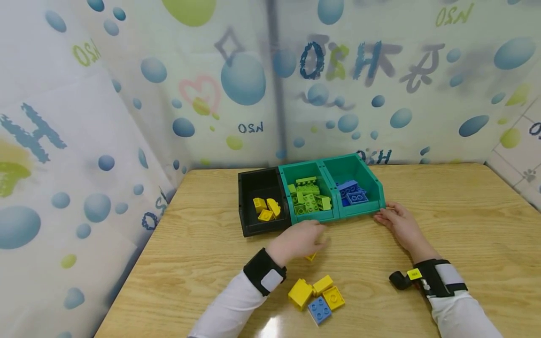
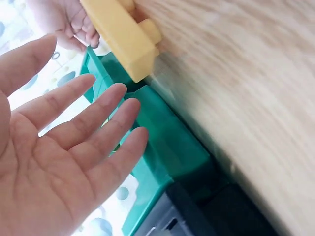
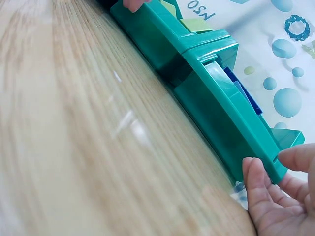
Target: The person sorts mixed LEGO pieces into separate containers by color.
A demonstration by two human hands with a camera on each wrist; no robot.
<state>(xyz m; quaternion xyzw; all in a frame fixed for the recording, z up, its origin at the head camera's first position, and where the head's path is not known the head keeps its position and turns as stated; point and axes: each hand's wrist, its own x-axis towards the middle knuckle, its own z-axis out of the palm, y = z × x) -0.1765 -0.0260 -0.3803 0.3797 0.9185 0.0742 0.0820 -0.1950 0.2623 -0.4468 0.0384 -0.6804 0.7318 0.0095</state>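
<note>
My left hand (image 1: 297,241) is over the table in front of the bins, fingers spread and palm bare in the left wrist view. Close by its fingertips there is a yellow toy brick (image 2: 120,37), mostly hidden under the hand in the head view. My right hand (image 1: 399,225) holds the front right corner of the right green bin (image 3: 211,118), thumb at the rim and fingers round the corner. Blue bricks (image 1: 354,193) lie in that bin, lime green bricks (image 1: 310,199) in the middle green bin (image 1: 302,169).
A black bin (image 1: 258,180) with several yellow bricks (image 1: 266,209) adjoins the green bins on the left. Nearer me on the wooden table lie a larger yellow brick (image 1: 301,294), two other yellow ones and a light blue brick (image 1: 319,310). A patterned curtain (image 1: 211,141) hangs behind.
</note>
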